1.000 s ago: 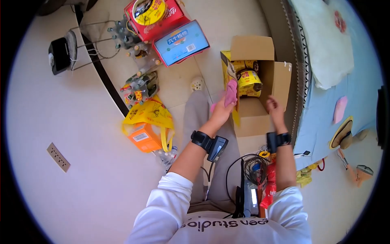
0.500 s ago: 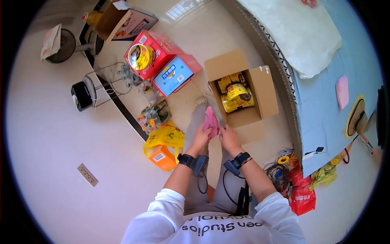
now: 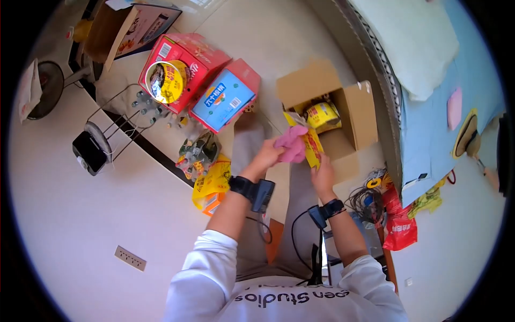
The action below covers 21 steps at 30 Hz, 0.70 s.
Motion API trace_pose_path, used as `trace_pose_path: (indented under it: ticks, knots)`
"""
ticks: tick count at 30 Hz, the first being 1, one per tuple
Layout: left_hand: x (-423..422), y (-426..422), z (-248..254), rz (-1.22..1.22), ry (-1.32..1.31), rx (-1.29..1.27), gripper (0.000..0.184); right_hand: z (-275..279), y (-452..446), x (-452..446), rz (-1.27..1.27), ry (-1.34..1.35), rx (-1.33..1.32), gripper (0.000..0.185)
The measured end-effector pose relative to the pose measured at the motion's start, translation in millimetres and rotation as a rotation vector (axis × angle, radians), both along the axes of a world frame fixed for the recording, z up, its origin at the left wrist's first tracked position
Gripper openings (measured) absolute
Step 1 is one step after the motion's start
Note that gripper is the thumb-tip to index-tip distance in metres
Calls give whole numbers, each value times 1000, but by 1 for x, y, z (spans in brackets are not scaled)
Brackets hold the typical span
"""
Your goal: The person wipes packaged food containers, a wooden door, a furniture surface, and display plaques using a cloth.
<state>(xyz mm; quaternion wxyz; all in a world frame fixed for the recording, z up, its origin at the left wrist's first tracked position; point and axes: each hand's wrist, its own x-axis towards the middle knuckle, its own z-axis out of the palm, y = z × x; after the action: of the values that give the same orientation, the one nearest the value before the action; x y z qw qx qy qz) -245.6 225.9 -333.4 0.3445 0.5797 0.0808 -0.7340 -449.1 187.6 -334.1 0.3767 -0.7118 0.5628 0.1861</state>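
Note:
My left hand [image 3: 267, 154] is closed on a crumpled pink cloth [image 3: 292, 144], which lies against a flat-looking yellow packet [image 3: 312, 149] with red print. My right hand [image 3: 323, 176] grips the near end of that packet; the cloth hides part of it. Just beyond, an open cardboard box [image 3: 360, 115] stands on the floor with its flaps spread. Inside it lies a yellow instant noodle tub [image 3: 323, 115].
To the left are a red carton [image 3: 206, 58] with another noodle tub [image 3: 167, 81] on top, a blue-faced carton [image 3: 222, 100], bottles [image 3: 199, 153] and a yellow bag [image 3: 212, 185]. A bed [image 3: 424, 134] borders the right, near cables [image 3: 367, 201] and a red bag [image 3: 401, 225].
My right hand has taken hold of the yellow packet, now held out beside the box. My left hand has brought the pink cloth right, against it. The view has shifted.

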Motion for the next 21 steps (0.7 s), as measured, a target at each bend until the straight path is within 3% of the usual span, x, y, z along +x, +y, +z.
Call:
trace_pose_path:
  ticks: [2,4,6,7,9,16,17,19,21]
  knots:
    - [46,11,-15,50,-207,-155,34,-1,0,38,82,-28,-62,47]
    - [100,32,-38,-215,-464,-85,36,-3,4,79,172,-51,-101,45]
    - [142,46,-53,-406,-785,-26,38,-16,6,121,162,-21,117,40]
    - [152,51,-60,-390,-777,-14,38,-24,7,138,180,-15,124,40]
    - [175,55,-76,-687,-1086,149,38,-46,4,178,231,-164,-1,40]
    - [164,36,-123,-488,-1247,16,45,-98,-17,273,212,-256,-98,36]
    - [160,30,-121,-508,-1156,3,50,-106,-22,279,330,-229,-128,36]
    - [146,33,-134,-517,-1219,-43,53,-118,-31,286,457,-203,-159,36]
    - [137,36,-145,-560,-1244,-113,57,-123,-44,288,780,-128,-132,39]
